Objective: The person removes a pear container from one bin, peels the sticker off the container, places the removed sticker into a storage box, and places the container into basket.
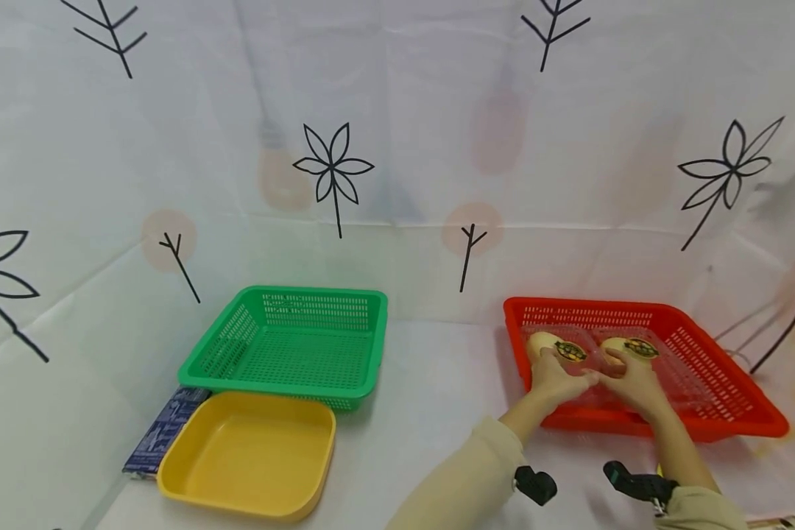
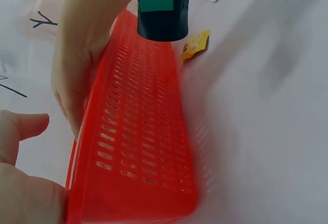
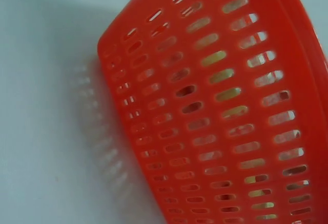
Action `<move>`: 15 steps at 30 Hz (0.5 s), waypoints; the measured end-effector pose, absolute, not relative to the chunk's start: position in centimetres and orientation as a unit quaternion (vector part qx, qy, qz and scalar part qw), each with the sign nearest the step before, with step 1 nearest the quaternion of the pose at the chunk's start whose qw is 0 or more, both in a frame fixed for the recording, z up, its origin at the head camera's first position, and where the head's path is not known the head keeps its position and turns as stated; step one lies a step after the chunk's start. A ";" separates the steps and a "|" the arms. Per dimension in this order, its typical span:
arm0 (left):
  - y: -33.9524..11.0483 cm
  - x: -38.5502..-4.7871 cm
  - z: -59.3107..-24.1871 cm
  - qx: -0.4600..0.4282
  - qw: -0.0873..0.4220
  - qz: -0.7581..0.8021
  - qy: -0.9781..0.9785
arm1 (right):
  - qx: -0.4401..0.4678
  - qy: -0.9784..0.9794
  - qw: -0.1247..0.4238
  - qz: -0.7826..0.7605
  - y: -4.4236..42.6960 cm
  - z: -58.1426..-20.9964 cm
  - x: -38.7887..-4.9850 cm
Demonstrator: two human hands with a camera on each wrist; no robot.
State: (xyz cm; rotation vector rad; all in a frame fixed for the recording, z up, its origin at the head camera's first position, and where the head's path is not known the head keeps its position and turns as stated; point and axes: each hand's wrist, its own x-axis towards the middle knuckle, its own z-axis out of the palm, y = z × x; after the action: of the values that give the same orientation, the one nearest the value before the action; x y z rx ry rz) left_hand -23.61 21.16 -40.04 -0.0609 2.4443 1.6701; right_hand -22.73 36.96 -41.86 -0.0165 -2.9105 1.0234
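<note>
Inside the red basket (image 1: 722, 361), two clear plastic packs lie side by side. The left pack (image 1: 572, 352) and the right pack (image 1: 640, 347) each show a pale yellow rounded thing and a dark oval label with yellow shapes. My left hand (image 1: 559, 381) grips the left pack, fingers bent over the pale part. With its fingers bent likewise, my right hand (image 1: 638, 384) grips the right pack. The thumbs meet between the packs. In the left wrist view both hands show over the basket's rim; the right wrist view shows mostly the basket's slotted wall (image 3: 205, 96).
A green basket (image 1: 371, 346) stands at the back left, with a yellow tray (image 1: 324, 456) in front of it. A dark blue printed packet (image 1: 162, 434) lies beside the tray. A small yellow packet (image 2: 196, 45) lies near the red basket. Patterned white cloth (image 1: 411, 147) hangs behind.
</note>
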 end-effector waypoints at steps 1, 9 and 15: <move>21.1 -23.6 -40.2 -0.014 0.082 0.570 0.818 | -0.009 -0.940 0.031 0.339 37.0 -41.9 -22.7; 20.5 -24.1 -40.8 0.031 0.062 0.591 0.804 | -0.054 -0.905 0.025 0.420 37.2 -41.9 -22.2; 20.6 -23.6 -41.1 0.051 0.030 0.563 0.824 | -0.059 -0.892 0.078 0.442 37.9 -42.4 -21.9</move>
State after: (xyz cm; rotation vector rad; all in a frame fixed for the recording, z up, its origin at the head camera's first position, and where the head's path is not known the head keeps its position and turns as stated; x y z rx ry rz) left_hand -23.56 20.63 -41.13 0.1577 2.5414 1.7367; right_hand -21.94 37.92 -42.38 -0.1777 -2.6711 1.3231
